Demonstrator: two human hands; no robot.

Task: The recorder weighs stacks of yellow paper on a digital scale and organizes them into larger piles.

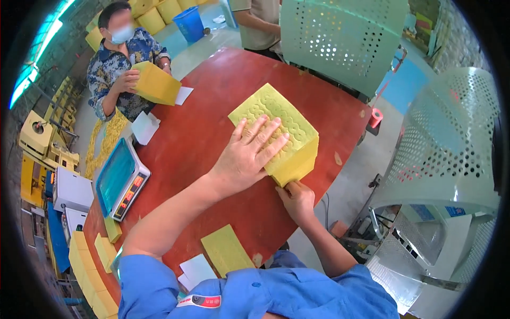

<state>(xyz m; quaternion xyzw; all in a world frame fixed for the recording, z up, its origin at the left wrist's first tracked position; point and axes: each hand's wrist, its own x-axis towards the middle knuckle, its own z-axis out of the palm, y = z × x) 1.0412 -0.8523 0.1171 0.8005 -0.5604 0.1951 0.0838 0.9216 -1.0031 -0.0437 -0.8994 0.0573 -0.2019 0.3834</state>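
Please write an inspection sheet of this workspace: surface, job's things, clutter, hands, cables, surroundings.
Surface: red round table, worn at the near edge.
Job's things: thick yellow embossed paper stack near the table's right edge.
Clutter: weighing scale at left; thin yellow sheet bundle and white slips at near edge; more slips at far left.
Hands: left hand pressed flat on the stack's top; right hand at its near lower corner, grip not clear.
Cables: one dark cable hangs off the table's right side.
Surroundings: perforated metal machine covers at right; a co-worker holds another yellow stack.
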